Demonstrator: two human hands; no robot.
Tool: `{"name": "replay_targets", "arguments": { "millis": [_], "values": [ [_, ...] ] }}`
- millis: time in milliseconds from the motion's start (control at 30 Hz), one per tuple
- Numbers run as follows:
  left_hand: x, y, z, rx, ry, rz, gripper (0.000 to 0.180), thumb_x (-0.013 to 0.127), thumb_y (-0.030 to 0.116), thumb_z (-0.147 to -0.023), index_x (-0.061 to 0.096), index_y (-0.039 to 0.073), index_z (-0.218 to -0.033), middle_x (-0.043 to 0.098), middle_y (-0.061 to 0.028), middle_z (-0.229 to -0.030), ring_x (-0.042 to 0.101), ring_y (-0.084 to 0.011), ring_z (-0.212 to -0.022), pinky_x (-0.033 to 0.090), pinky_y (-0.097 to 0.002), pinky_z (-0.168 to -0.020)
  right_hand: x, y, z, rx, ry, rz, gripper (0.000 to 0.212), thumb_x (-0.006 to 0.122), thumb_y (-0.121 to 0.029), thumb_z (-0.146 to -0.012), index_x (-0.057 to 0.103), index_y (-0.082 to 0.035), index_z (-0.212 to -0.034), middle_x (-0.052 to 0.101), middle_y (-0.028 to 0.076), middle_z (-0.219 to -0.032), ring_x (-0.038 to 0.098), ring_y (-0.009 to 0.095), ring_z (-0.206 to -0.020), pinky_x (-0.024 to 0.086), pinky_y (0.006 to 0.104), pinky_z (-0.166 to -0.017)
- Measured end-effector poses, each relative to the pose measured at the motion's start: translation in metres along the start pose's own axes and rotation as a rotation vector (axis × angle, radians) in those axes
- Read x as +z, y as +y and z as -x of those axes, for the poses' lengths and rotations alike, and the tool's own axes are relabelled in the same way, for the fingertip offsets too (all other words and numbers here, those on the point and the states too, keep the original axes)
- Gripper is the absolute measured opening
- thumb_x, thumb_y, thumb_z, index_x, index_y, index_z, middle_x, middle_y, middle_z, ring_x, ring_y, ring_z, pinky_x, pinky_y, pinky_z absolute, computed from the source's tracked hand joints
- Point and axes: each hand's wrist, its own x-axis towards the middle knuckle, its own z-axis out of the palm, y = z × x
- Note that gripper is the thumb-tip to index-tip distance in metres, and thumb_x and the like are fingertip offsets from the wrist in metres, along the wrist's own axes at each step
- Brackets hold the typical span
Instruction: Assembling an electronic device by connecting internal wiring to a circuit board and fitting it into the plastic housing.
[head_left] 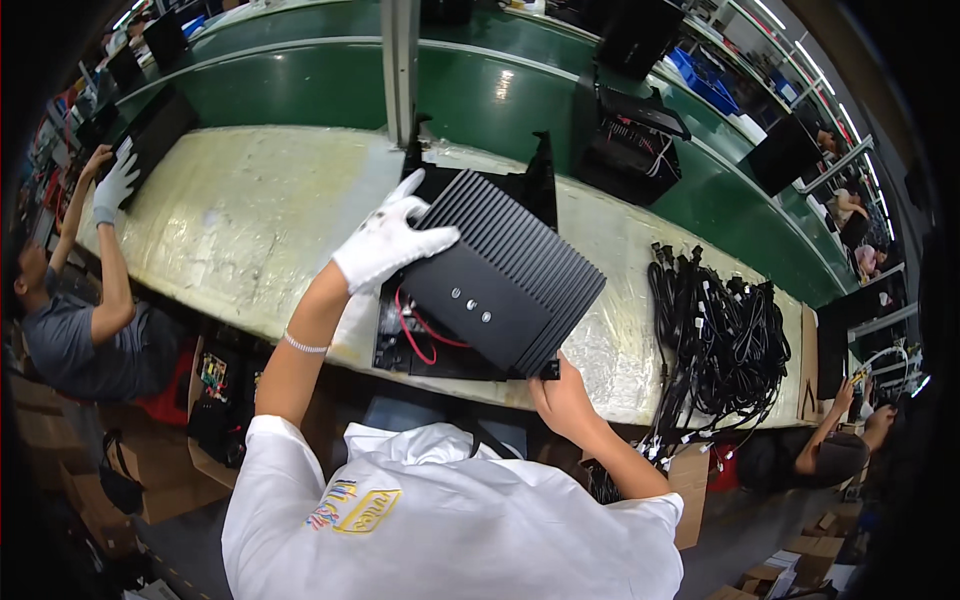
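Observation:
I hold a black ribbed metal cover (pixel 510 275) tilted above an open black chassis (pixel 470 200) on the workbench. My left hand (pixel 388 240), in a white glove, grips the cover's upper left edge. My bare right hand (pixel 562 400) grips its lower corner from underneath. Red wires (pixel 415 335) loop out of the chassis just below the cover. The cover has three small round fittings on its flat face.
A pile of black cables (pixel 715 335) lies on the bench to my right. A green conveyor belt (pixel 500 95) behind the bench carries more black units (pixel 630 140). Other people work at my left (pixel 90 320) and right (pixel 830 450). Cardboard boxes (pixel 160 470) stand below.

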Motion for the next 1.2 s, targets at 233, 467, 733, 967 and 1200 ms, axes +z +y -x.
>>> {"name": "replay_targets", "arguments": {
  "millis": [233, 467, 733, 967, 1200],
  "values": [
    [0.005, -0.003, -0.096, 0.055, 0.023, 0.073, 0.077, 0.070, 0.045, -0.082, 0.052, -0.017, -0.124, 0.028, -0.0133, -0.158, 0.048, -0.0278, -0.130, 0.040, -0.0323, -0.104, -0.055, 0.013, -0.075, -0.228, 0.194, -0.123, 0.048, 0.058, -0.017, -0.095, 0.043, 0.007, -0.134, 0.053, 0.022, -0.130, 0.051, 0.034, -0.123, 0.036, 0.0379, -0.106],
    [0.012, 0.010, -0.059, 0.418, 0.371, 0.121, 0.050, 0.081, 0.032, -0.069, 0.063, -0.001, -0.102, 0.044, -0.0208, -0.145, 0.040, -0.0364, -0.137, 0.034, -0.0381, -0.110, -0.081, -0.022, -0.115, -0.194, 0.242, -0.441, 0.052, 0.061, -0.002, -0.091, 0.039, 0.008, -0.138, 0.043, 0.017, -0.144, 0.043, 0.021, -0.131, 0.030, 0.0364, -0.112],
    [0.034, -0.045, 0.132, 0.800, 0.271, -0.114, 0.034, 0.078, 0.006, -0.051, 0.060, 0.011, -0.080, 0.061, -0.0068, -0.101, 0.060, -0.0302, -0.097, 0.048, -0.0422, -0.085, -0.037, -0.003, -0.001, -0.384, 0.331, 0.121, 0.027, 0.078, -0.008, -0.066, 0.074, -0.008, -0.093, 0.056, 0.015, -0.109, 0.055, 0.027, -0.097, 0.047, 0.0367, -0.082],
    [0.102, -0.097, 0.138, 0.666, -0.100, -0.202, 0.047, 0.079, 0.021, -0.060, 0.060, 0.007, -0.102, 0.056, -0.0106, -0.113, 0.051, -0.0328, -0.116, 0.040, -0.0480, -0.101, -0.023, 0.025, 0.035, -0.188, 0.212, 0.460, 0.050, 0.061, 0.009, -0.067, 0.067, -0.005, -0.115, 0.063, 0.014, -0.106, 0.058, 0.033, -0.100, 0.049, 0.0414, -0.087],
    [0.077, -0.089, 0.126, 0.559, -0.113, -0.319, 0.069, 0.090, 0.043, -0.048, 0.065, 0.004, -0.099, 0.057, -0.0127, -0.122, 0.050, -0.0345, -0.122, 0.031, -0.0539, -0.111, -0.090, 0.044, 0.046, 0.040, 0.685, 0.674, 0.033, 0.061, 0.004, -0.082, 0.063, -0.002, -0.115, 0.058, 0.020, -0.117, 0.055, 0.039, -0.109, 0.045, 0.0424, -0.093]
  ]
}}
